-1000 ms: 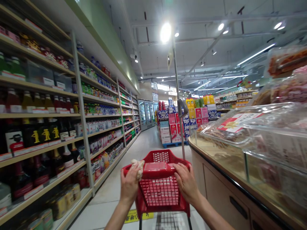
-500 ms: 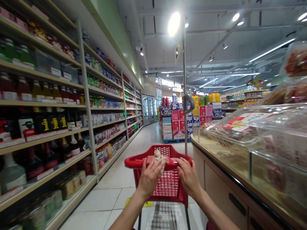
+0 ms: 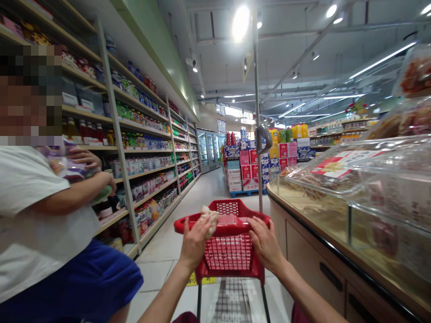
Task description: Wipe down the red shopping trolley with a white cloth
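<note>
leftward along the red handle (image 3: 234, 225) the left grip (image 3: 193, 246) has shifted with its cloth (image 3: 209, 220), and a person in a white top (image 3: 43, 215), arms around packaged goods (image 3: 76, 169), has come in at the left edge. so the cloth now meets the left stretch of the handle, baring the middle panel (image 3: 227, 220). pale and crumpled, it bunches up between fingers and handle, clasped by the left grip. the right grip (image 3: 266, 242) lies over the handle's right part; whether it closes round it, i cannot tell. the red cart (image 3: 229, 258) stands straight ahead, its mesh basket showing below the handle, beside stocked shelves (image 3: 114, 112).
</note>
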`<action>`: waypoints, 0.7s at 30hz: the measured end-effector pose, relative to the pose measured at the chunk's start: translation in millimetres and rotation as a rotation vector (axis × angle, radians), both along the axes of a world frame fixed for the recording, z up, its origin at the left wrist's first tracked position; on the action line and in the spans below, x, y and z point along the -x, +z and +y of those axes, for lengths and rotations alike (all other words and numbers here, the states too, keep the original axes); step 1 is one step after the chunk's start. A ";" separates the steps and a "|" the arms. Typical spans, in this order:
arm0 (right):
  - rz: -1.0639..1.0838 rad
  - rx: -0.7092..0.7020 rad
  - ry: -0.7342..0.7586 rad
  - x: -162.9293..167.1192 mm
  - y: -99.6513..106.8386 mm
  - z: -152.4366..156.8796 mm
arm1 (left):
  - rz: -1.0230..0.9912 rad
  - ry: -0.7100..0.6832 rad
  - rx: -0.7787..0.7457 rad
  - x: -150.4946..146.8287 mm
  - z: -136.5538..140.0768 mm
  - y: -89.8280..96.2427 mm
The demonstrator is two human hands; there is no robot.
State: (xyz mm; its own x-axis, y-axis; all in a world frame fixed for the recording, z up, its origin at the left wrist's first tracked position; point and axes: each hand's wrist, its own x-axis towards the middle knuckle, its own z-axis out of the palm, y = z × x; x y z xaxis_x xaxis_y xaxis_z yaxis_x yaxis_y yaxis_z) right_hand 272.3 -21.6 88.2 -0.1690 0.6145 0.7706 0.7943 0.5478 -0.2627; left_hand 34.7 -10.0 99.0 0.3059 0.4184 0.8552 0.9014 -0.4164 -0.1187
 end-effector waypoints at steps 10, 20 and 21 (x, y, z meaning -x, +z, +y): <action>0.044 0.024 0.023 0.0 1.9 -1.2 | 0.102 -0.128 0.113 -22.7 -6.9 5.8; 0.057 -0.003 0.008 -0.3 -0.4 -0.5 | 0.112 -0.181 0.144 -35.2 -7.4 9.1; 0.050 -0.003 0.009 -0.9 -0.2 -0.3 | 0.113 -0.182 0.151 -36.0 -7.8 9.5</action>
